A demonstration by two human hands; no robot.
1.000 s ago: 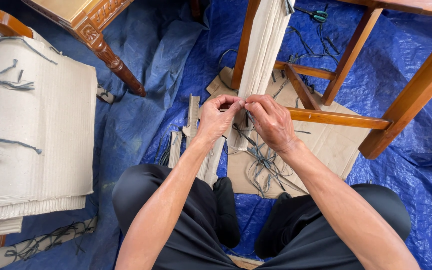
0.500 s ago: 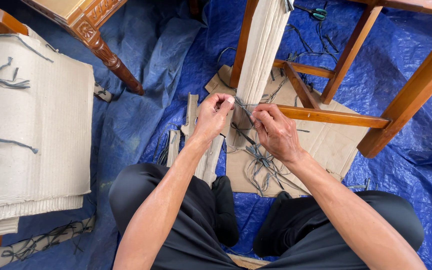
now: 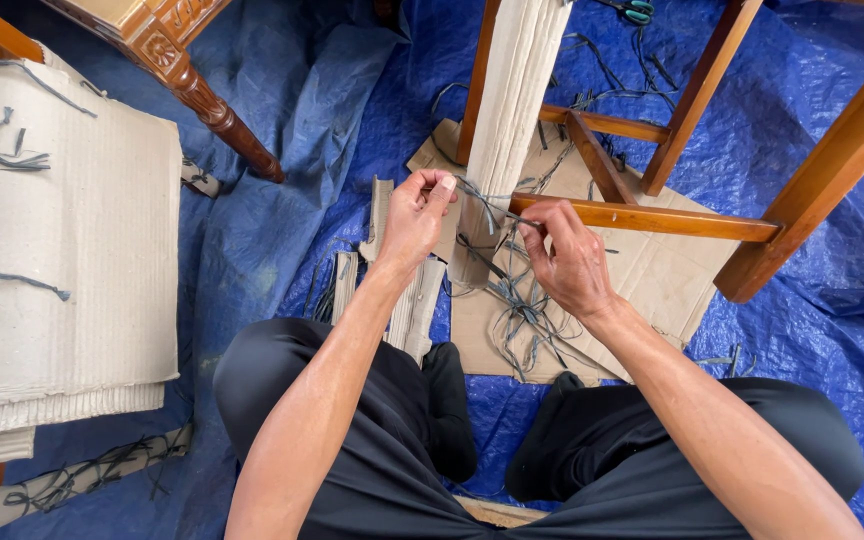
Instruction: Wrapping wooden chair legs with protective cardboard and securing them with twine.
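- On the blue plastic tarpaulin [image 3: 332, 110] spread over the floor, a person in black trousers sat before a wooden furniture leg wrapped in pale corrugated cardboard [image 3: 508, 110].
- The left hand [image 3: 414, 218] was pinched shut on one end of a thin grey-green tie strip [image 3: 482, 200], thumb and forefinger closed just beside the wrapped leg.
- The right hand [image 3: 572, 262] gripped the other end of the same strip, fingers curled round it, just below the brown wooden crossbar [image 3: 652, 218].
- The strip ran taut between the two hands, across the front of the cardboard wrap and low on the leg.
- The step in hand looked like pulling a tie apart at the leg; whether it was being loosened or tightened could not be told.
- The next move would seem to call for steady tension on both ends while the strip works round the cardboard without tearing it.
- A loose tangle of cut grey strips [image 3: 527, 310] lay on the flat brown cardboard sheet [image 3: 652, 290] under the right hand.
- A stack of large pale cardboard sheets [image 3: 62, 260] lay well apart to the left, near a carved reddish wooden leg [image 3: 217, 115].
- Green-handled scissors [image 3: 637, 10] rested at the far edge, near the top of the view.
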